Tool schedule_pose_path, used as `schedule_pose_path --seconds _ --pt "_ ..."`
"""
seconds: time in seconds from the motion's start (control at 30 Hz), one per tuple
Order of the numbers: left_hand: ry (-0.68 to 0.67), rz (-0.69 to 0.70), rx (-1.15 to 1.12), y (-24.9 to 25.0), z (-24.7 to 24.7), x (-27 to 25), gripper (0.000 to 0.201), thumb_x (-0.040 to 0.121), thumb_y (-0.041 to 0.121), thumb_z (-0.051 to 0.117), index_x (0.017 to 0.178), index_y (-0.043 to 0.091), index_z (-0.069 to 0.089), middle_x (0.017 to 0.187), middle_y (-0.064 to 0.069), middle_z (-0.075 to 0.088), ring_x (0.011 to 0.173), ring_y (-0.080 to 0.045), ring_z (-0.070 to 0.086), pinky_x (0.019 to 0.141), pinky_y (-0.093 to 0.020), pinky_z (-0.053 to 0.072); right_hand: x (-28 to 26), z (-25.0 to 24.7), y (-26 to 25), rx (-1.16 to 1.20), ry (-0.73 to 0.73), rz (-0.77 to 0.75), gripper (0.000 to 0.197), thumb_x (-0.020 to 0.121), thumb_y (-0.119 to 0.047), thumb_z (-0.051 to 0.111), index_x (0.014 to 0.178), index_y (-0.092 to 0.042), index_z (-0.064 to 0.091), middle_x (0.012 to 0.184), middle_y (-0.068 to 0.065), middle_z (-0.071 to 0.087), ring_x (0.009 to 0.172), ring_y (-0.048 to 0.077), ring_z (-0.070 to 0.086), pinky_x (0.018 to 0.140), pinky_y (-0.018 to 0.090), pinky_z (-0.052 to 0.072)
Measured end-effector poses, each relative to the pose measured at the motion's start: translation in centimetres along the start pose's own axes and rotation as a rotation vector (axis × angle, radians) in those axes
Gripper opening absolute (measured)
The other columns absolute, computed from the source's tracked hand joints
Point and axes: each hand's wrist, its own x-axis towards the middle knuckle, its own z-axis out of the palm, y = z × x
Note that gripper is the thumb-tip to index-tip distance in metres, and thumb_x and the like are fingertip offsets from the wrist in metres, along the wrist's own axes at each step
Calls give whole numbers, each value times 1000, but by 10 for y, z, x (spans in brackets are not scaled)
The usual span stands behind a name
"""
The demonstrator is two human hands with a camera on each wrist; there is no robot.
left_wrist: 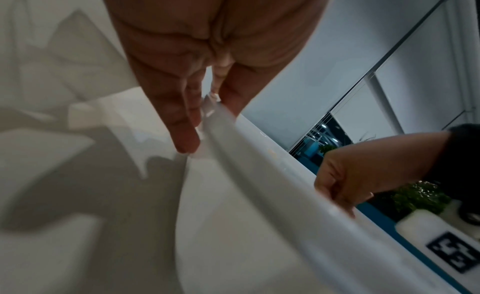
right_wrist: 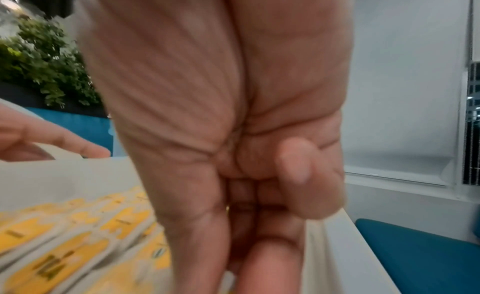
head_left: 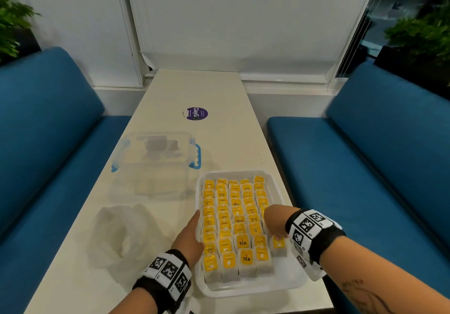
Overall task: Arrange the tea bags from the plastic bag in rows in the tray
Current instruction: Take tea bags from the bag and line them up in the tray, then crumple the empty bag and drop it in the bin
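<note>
Yellow-labelled tea bags point(head_left: 235, 223) (neat rows) fill tray point(head_left: 287, 280).

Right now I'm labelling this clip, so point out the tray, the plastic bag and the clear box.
tray point(head_left: 246, 290): head view, on its near rim.
plastic bag point(head_left: 117, 231): head view, on its crumpled middle.
clear box point(head_left: 196, 156): head view, on its blue right-side clasp.
</note>
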Motion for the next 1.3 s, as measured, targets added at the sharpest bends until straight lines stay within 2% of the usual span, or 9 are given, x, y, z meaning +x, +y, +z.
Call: schedule_pose_path --seconds 0.17,0.33,0.47,0.63,0.77,0.9,1.0,1.1,1.3 --pt "-11 -8 10 2 0 -1 79 91 1 48 150 26 1 155 1 23 140 -17 30 107 -22 30 12 -13 -2 34 64 28 32 93 -2 48 124 5 55 108 21 57 111 32 57 97 34 44" --pt "-63 -22 57 4 -1 -3 78 92 7 47 149 27 -3 153 -1 27 134 -17 38 99 -20 35 21 -15 -2 61 105 70 27 91 -3 53 117 2 59 122 16 62 113 29 60 91 32 47" --pt "-97 35 189 14 -9 -11 69 94 24 49 149 19 7 155 -4 19 141 -18 26 110 -23 25 23 -23 -11 119 188 80 27 89 -15 60 114 -5 58 118 10 61 108 26 60 86 32 48" --pt "152 211 50 32 -53 -25 46 91 21 54 135 21 42 141 2 37 129 -14 41 106 -23 33 8 -53 -59 398 358 -46 38 87 -32 63 116 -10 50 116 7 56 99 23 54 76 30 42" --pt "388 191 -3 16 -105 -34 40 88 17 59 126 22 50 132 1 42 124 -15 43 107 -28 34 0 -70 -120 636 396 -204 55 81 -43 68 123 -14 45 117 9 55 86 19 54 72 27 42" --pt "501 -20 18 -29 -142 -42 45 87 24 60 130 24 47 141 -1 38 131 -22 36 109 -33 30 0 -77 -178 769 268 -321 76 75 -52 70 134 -20 36 129 7 46 80 15 56 62 28 49" --pt "490 -169 -16 -63 -156 -49 55 86 27 60 137 22 39 147 -6 31 134 -27 31 110 -38 29 3 -78 -209 743 203 -330 87 72 -56 71 142 -23 29 141 5 39 116 23 51 76 33 48" --pt "415 -226 -160 -91 -161 -54 67 87 30 60 144 20 27 150 -9 24 134 -27 33 107 -37 31 7 -76 -230 710 126 -304 97 69 -58 71 146 -26 22 147 3 34 129 24 43 85 35 46" --pt "202 -303 -454 -109 -158 -60 85 85 41 61 148 31 5 153 -9 21 131 -34 37 87 -43 50 15 -68 -254 777 -5 -319 96 72 -48 74 146 -32 15 136 0 47 108 25 56 56 31 52"
